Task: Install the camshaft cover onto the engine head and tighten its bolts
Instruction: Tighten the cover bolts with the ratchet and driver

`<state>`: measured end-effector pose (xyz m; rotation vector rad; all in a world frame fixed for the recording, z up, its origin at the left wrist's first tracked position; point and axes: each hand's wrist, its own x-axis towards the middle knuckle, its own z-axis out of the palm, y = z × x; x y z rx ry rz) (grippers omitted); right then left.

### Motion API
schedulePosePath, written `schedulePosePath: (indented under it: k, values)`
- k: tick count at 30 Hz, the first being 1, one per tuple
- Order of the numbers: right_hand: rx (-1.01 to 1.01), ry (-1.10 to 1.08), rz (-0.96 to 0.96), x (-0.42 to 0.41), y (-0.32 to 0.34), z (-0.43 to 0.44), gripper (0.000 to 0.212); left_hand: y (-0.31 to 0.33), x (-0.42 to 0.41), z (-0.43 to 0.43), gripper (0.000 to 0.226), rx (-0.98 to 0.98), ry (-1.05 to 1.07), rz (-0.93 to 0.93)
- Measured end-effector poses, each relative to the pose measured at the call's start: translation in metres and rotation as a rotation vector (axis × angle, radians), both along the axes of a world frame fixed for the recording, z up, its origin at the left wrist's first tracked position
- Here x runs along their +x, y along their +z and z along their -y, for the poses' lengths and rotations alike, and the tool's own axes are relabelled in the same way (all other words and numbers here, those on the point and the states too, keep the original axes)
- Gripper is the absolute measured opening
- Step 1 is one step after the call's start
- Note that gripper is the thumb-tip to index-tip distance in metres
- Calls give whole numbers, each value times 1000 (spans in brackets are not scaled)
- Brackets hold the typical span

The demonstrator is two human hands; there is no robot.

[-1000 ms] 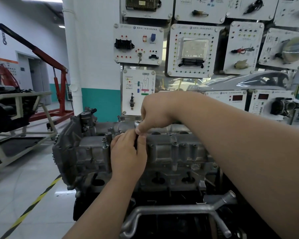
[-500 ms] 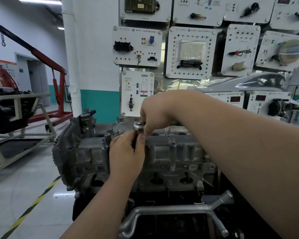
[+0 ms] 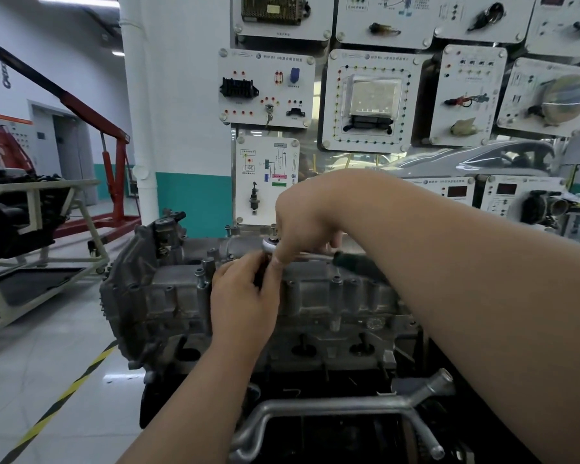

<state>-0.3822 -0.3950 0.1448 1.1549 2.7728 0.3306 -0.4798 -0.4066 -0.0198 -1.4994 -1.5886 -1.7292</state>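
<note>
A grey cast camshaft cover [image 3: 318, 289] sits on top of the engine head [image 3: 168, 316] in the middle of the view, with bolt bosses along its edges. A ratchet wrench [image 3: 302, 254] with a chrome head and dark green handle lies over the cover's top. My right hand [image 3: 305, 216] reaches in from the right and grips the ratchet near its head. My left hand [image 3: 245, 296] comes from below and pinches the dark socket or extension under the ratchet head; the bolt itself is hidden by my fingers.
A metal pipe frame [image 3: 342, 406] crosses low in front of the engine. Behind stands a wall of white training panels [image 3: 369, 98]. To the left are a red engine crane [image 3: 114, 152], a beige stand with another engine [image 3: 24, 209], and yellow-black floor tape [image 3: 61, 400].
My right hand lifted slightly and swung, exposing the ratchet head and its handle pointing right. My left hand stays pinched below it.
</note>
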Motion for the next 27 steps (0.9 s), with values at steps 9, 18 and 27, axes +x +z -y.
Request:
schedulePosePath:
  k: [9,18,27]
  values:
    - [-143,-6,-44,-14,-6,2,45,5,8,-1,23,3,18,90]
    - [15,59,42,-7,4,-9,32,-3,0,-3,25,-14,-5,-15]
    - [-110,30,-97,-18,-9,-3,54,-6,3,-10,54,-101,61,118]
